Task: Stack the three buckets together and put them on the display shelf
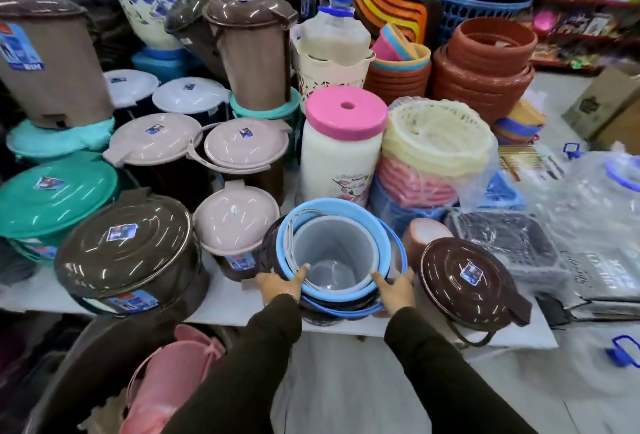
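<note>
The three buckets are seen nested one inside another: a grey bucket [334, 253] sits innermost, within a light blue bucket [360, 214], which in turn sits in a dark brown bucket [268, 246]. The stack is tilted with its mouth toward the camera and rests at the near edge of the white surface [228, 298], at about 6 o'clock of the crowded display. The left hand [278, 283] is pressed against the rims at roughly 8 o'clock of the stack, its fingers [303, 269] hooked over the blue rim. The right hand [396, 290] is laid on the rims at about 4 o'clock, its fingers curled narrowly around the edge. A brown lidded bucket [465, 278] is lying just beside the stack at 3 o'clock, and a beige lidded bin [235, 217] stands at 9 o'clock. A white jar with a pink lid [341, 143] stands at 12 o'clock.
</note>
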Available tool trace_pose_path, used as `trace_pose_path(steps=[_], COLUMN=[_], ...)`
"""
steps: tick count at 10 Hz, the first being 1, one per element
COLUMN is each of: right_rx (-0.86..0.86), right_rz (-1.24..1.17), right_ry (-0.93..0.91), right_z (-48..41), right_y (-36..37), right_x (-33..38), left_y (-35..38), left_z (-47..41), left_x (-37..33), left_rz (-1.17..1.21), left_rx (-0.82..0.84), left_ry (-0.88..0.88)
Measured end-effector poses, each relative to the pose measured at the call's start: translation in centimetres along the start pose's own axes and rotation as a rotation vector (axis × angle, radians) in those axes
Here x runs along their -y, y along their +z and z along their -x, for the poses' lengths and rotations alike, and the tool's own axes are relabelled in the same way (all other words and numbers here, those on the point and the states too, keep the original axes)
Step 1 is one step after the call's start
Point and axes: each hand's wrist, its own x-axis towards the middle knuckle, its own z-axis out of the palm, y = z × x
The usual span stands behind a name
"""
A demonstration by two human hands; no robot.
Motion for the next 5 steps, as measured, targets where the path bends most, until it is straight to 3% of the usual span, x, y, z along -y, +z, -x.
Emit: trace_pose_path(steps=[1,2,4,5], right_rx=[0.036,0.000,-0.054,-0.143], right_rz=[0.086,0.228,0.362,0.480], right_ry=[0.011,-0.037,-0.276,-0.463], right_z=[-0.5,-0.8,0.0,0.4], right_y=[-0.8,-1.4,-4.2,-6.9], right_x=[0.6,0.9,3.3,6.6], left_y=[0.1,-0.3,-0.1,2.1], left_z=[0.0,0.4,2.7,5.0], left_x=[-0.5,-1.1,-3.5,-6.8], left_rz=[-0.191,-0.315,-0.685,-0.792], left_rx=[0.029,0.029,-0.082,-0.112], left_ry=[-0.094,-0.075,0.383,0.738])
